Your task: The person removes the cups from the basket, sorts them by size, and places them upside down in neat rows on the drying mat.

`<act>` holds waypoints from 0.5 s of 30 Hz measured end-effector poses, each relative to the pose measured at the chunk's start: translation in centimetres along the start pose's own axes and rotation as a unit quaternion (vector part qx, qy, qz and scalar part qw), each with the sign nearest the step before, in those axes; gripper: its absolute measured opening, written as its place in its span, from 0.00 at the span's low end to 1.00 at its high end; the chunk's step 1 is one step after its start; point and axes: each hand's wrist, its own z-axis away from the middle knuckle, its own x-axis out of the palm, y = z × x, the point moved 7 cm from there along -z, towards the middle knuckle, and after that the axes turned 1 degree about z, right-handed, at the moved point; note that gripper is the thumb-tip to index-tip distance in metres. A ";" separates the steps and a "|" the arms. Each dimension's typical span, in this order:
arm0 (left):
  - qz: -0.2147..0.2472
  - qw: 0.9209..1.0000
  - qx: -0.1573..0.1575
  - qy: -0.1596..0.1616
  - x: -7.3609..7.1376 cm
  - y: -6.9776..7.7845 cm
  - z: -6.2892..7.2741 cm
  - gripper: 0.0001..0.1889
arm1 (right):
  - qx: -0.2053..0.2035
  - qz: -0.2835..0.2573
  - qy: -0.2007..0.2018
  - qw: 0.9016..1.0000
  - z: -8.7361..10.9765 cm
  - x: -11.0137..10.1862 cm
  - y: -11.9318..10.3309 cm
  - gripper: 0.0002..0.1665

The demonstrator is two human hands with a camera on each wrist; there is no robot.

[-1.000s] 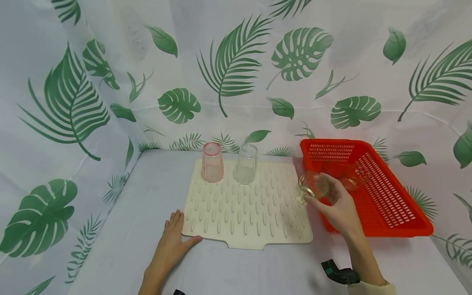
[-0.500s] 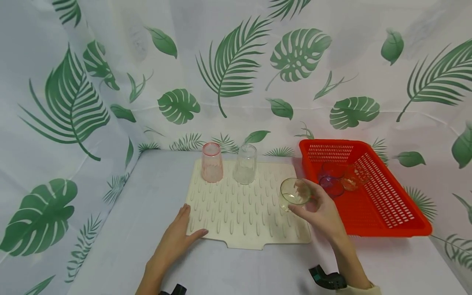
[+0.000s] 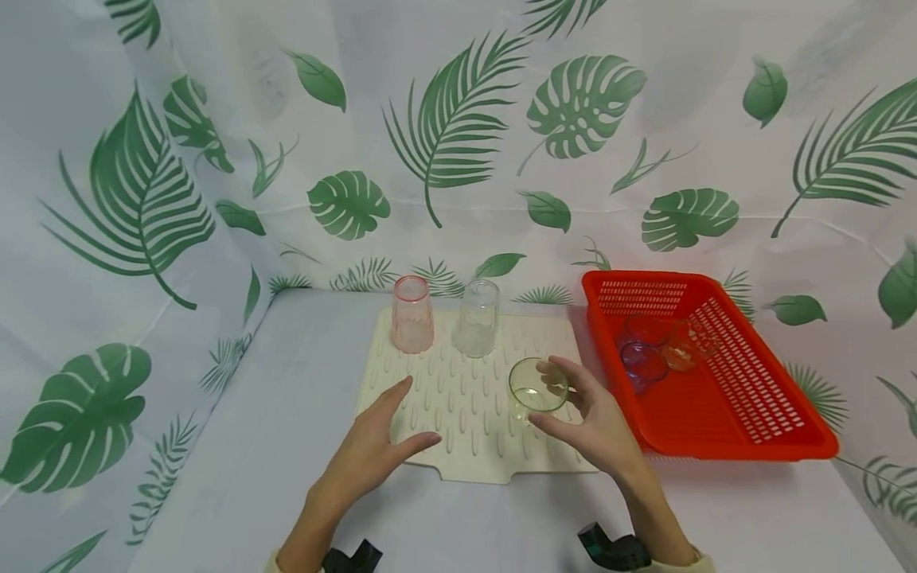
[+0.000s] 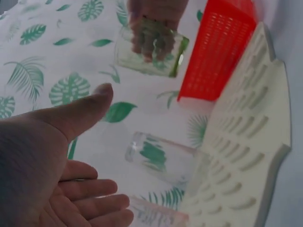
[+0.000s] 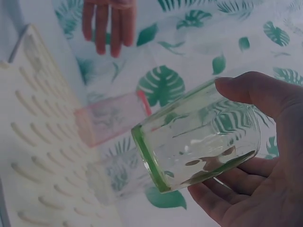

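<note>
My right hand [image 3: 598,426] holds a pale green-tinted glass [image 3: 528,398] between thumb and fingers, over the right part of a cream ridged drying mat [image 3: 451,454]. Its wide mouth faces up; in the right wrist view the thick green base [image 5: 150,158] points toward the mat. My left hand [image 3: 368,446] hovers over the mat's front left corner, thumb and fingers spread, holding nothing. At the back of the mat a pink glass [image 3: 412,322] and a clear glass [image 3: 476,322] stand side by side, narrow ends up.
A red perforated plastic basket [image 3: 723,414] stands right of the mat. Inside, toward its left back, lie several glasses, among them a purple one [image 3: 645,364] and an amber one [image 3: 684,350]. A leaf-printed cloth [image 3: 458,119] hangs behind the table.
My right hand has carried the green glass left from the basket's edge over the mat, its mouth turning upward. My left hand has left the mat's left edge and moved right, toward the glass.
</note>
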 end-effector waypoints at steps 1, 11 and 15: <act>0.015 1.000 0.007 -0.001 0.0 0.4 0.0 0.51 | -0.002 -0.004 -0.005 1.000 0.0 0.3 -0.1 0.47; 0.108 0.990 0.088 -0.017 0.4 3.5 -0.5 0.42 | -0.015 -0.024 -0.060 0.998 0.1 2.6 -1.9 0.47; 0.116 0.986 0.117 -0.036 0.6 4.7 -0.6 0.42 | -0.020 -0.020 -0.075 0.997 0.2 3.2 -2.6 0.46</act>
